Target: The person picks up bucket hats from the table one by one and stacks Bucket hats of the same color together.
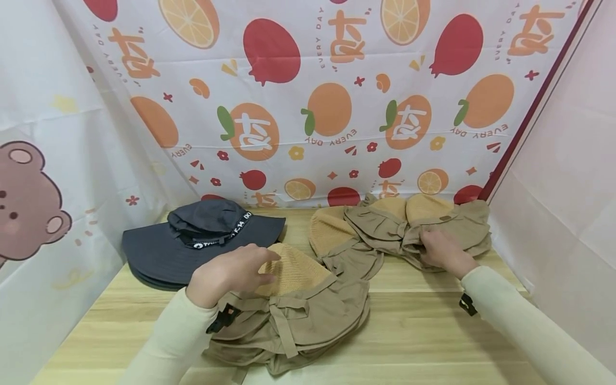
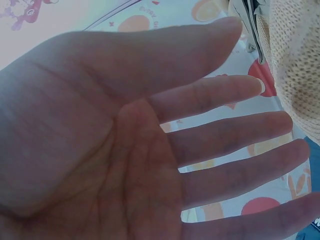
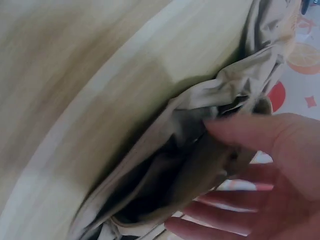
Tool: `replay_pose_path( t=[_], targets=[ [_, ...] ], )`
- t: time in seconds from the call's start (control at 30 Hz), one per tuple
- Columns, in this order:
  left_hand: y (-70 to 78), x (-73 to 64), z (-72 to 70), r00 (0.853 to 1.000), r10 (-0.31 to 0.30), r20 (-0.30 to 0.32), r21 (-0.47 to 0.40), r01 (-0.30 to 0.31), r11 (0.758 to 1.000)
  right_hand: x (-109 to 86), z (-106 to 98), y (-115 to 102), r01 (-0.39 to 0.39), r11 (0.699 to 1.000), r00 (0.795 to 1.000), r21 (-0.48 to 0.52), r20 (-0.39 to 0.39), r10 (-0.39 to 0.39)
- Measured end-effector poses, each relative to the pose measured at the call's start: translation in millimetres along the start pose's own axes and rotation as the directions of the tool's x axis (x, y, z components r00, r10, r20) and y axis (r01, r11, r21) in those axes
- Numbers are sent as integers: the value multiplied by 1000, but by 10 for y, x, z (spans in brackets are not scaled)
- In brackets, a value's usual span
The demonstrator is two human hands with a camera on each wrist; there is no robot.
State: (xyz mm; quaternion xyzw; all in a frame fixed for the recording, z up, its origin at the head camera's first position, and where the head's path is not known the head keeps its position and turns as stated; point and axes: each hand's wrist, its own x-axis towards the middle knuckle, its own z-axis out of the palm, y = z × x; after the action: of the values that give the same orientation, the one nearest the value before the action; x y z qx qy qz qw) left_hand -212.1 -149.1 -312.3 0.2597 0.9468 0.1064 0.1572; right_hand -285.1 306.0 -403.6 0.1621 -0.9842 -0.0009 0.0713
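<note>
Pale wooden table (image 1: 418,326) boards fill the bottom of the frame, running up between the front tan hat (image 1: 317,315) at lower centre and the right sleeve (image 1: 534,326) at lower right. That hat has a knit crown, a ribbon tied in front and several layers of brim, the lowest spreading towards the bottom edge. Over its crown's left side is the left hand (image 1: 231,272), its fingers extended and spread, gripping nothing; whether a fingertip touches the knit I cannot tell. Just behind it, at middle left, lies a dark hat (image 1: 204,219) with lettering on its band, its wide brim doubled underneath. Past the centre, the leftmost rear tan hat (image 1: 332,230) tucks against a middle rear tan hat (image 1: 380,219); beside that, at middle right, is the right-hand tan hat (image 1: 462,227). The right hand (image 1: 445,250) pinches its near brim; the right wrist view shows the thumb on the hollow, shadowed inner side, with folded cloth within, and the fingers outside. Wood separates this hat from the front one. A fruit-print curtain (image 1: 293,133) closes the far edge, and a white side curtain (image 1: 568,187) bounds the right.
</note>
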Motion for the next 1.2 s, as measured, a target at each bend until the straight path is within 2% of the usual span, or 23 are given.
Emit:
replay_pose_path(
  t=[0.13,0.27,0.4,0.5,0.63,0.73,0.83,0.9,0.97,1.03,1.07,1.13,1.2],
  targets=[
    [61,81,-34,1000,18,1,16,-19,1000,34,-88,-60,22,998,989,-63,-144,-31],
    [194,193,-111,1000,13,2,44,-13,999,85,-208,-241,0,993,952,-117,-304,-36],
    [415,377,-194,1000,18,-16,76,-17,997,138,-243,-520,34,981,915,-189,-390,-107],
    [585,610,-230,997,80,-19,91,-78,993,154,-204,-735,74,963,894,-260,-411,-180],
    [717,1038,-206,987,158,-11,75,-157,985,140,-124,-977,87,941,900,-328,-378,-215],
    [764,1340,-133,990,139,-15,38,-139,990,128,-71,-1107,99,929,897,-357,-371,-238],
    [825,1555,-64,998,70,-7,-10,-70,998,128,-34,-1183,126,918,873,-376,-397,-283],
    [871,1661,-30,999,42,9,-84,-41,996,131,-20,-1205,139,911,860,-389,-408,-306],
    [913,1761,-3,999,30,37,-190,-23,981,136,-9,-1213,151,907,854,-393,-411,-320],
    [948,1849,18,998,29,54,-301,-11,954,139,-11,-1209,169,913,861,-371,-396,-320],
    [961,1886,26,998,24,55,-337,-4,942,136,-21,-1202,183,922,871,-343,-378,-313],
    [981,1945,40,999,3,45,-350,13,937,132,-66,-1181,220,940,899,-262,-318,-300],
    [990,1986,53,999,-31,26,-332,38,942,124,-151,-1148,249,958,933,-142,-231,-277]
  ],
)
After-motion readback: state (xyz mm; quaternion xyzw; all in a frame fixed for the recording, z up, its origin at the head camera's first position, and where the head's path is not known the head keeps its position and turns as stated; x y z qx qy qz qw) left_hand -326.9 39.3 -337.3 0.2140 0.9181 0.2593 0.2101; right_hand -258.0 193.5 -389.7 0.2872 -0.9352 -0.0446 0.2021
